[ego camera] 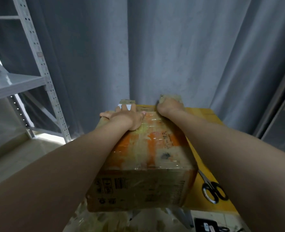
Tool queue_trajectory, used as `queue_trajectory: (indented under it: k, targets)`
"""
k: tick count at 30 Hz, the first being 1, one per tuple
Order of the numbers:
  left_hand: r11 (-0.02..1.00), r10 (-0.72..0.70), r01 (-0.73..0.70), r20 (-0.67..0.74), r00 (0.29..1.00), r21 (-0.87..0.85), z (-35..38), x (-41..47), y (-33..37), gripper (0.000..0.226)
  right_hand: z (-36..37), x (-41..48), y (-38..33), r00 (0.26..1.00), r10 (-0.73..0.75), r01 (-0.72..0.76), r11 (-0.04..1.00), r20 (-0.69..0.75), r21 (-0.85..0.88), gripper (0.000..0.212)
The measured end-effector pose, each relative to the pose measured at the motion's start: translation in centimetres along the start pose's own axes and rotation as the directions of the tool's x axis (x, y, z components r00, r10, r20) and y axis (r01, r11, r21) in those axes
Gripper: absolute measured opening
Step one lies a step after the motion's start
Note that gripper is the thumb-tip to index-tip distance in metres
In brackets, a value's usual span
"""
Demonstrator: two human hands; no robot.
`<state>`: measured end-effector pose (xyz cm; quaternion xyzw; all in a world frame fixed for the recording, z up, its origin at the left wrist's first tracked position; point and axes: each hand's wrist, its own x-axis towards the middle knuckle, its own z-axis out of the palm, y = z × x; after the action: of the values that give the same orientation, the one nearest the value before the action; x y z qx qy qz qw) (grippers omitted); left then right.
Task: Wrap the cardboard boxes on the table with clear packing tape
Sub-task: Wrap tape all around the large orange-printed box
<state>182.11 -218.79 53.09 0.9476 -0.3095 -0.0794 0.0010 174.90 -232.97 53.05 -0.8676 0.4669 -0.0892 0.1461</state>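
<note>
While my left grip (123, 118) lies flat with fingers spread on the far end of the cardboard box (146, 156), pinning it to the yellow desk (203, 114), my right grip (169, 106) is curled at the box's far edge round what I take to be the tape roll (171, 97), mostly hidden behind my knuckles. To do this pass well, I should hold the box from sliding, pull the tape taut and straight over the edge, then smooth out creases. Scissors (212, 190) lie on the desk just right of the box, ready for cutting. Orange print on top and a barcode (120, 183) on the near side are too blurred to read.
</note>
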Motion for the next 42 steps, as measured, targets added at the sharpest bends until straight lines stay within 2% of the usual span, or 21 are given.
queue_trajectory:
  k: [2,4,5,7,10,14,19,22,25,27,29,31,35,37,40,42]
  targets:
    - [0.992,-0.112,0.11,-0.027,0.993,-0.062,-0.2,0.0,-0.6,0.084,0.5,1.1,0.8,0.999,0.011,-0.008,0.996,0.032,-0.087,0.071]
    - [0.959,-0.244,0.235,-0.041,0.969,-0.155,-0.7,-0.2,-1.6,0.097,2.8,5.2,2.4,0.994,0.025,-0.015,0.995,0.108,-0.096,0.083]
    - [0.946,-0.26,0.247,-0.037,0.965,-0.21,-1.0,-0.3,-2.3,0.095,2.7,4.9,2.5,0.991,0.008,0.003,0.997,0.136,-0.08,0.083]
    - [0.94,-0.187,0.169,-0.032,0.982,-0.297,-1.7,-0.4,-3.2,0.084,1.0,0.9,1.6,0.99,-0.039,0.041,0.999,0.136,-0.01,0.08]
    - [0.899,-0.177,0.104,-0.135,0.975,-0.425,-3.5,-1.5,-4.0,0.076,-3.4,-6.3,-0.3,0.997,-0.076,0.077,0.994,-0.006,0.075,0.07]
    - [0.797,-0.252,0.023,-0.297,0.921,-0.604,-7.6,-5.2,-4.3,0.06,-8.0,-9.6,-1.3,0.973,-0.091,0.13,0.975,-0.213,0.181,0.059]
    - [0.744,-0.288,-0.086,-0.434,0.854,-0.663,-9.5,-8.9,-5.0,0.044,-12.0,-12.4,-1.3,0.921,-0.072,0.184,0.947,-0.383,0.265,0.053]
    - [0.756,-0.264,-0.105,-0.448,0.854,-0.646,-8.3,-10.9,-5.5,0.034,-13.0,-13.7,-0.2,0.924,-0.048,0.159,0.951,-0.381,0.266,0.054]
    - [0.817,-0.208,-0.059,-0.388,0.898,-0.574,-6.7,-12.9,-5.4,0.033,-12.6,-14.6,1.2,0.97,-0.065,0.112,0.975,-0.233,0.192,0.057]
    - [0.854,-0.168,-0.045,-0.355,0.92,-0.518,-6.0,-13.8,-5.0,0.029,-12.0,-15.0,2.1,0.99,-0.051,0.071,0.985,-0.13,0.157,0.067]
    - [0.861,-0.154,-0.05,-0.352,0.923,-0.506,-5.7,-14.3,-4.7,0.025,-11.7,-15.3,2.4,0.995,-0.024,0.035,0.993,-0.101,0.109,0.076]
    - [0.866,-0.146,-0.045,-0.339,0.93,-0.497,-5.7,-14.3,-4.6,0.028,-11.6,-15.6,2.0,0.99,-0.064,0.068,0.997,-0.122,0.032,0.079]
    - [0.889,-0.139,-0.008,-0.287,0.948,-0.458,-6.3,-13.9,-4.3,0.043,-10.3,-16.1,0.2,0.968,-0.232,0.228,0.972,-0.094,-0.047,0.078]
    - [0.931,-0.05,-0.076,-0.334,0.941,-0.356,-6.6,-13.5,-3.7,0.042,-9.2,-16.0,-0.1,0.972,-0.235,0.231,0.966,-0.018,-0.117,0.078]
    - [0.925,0.213,-0.323,-0.43,0.877,-0.199,-7.2,-11.7,-2.4,0.048,-8.6,-15.8,0.0,0.979,-0.199,0.202,0.966,0.035,-0.16,0.074]
    - [0.928,0.265,-0.34,-0.374,0.889,-0.151,-7.8,-10.2,-1.4,0.054,-8.7,-15.6,-0.1,0.979,-0.195,0.201,0.967,0.052,-0.158,0.069]
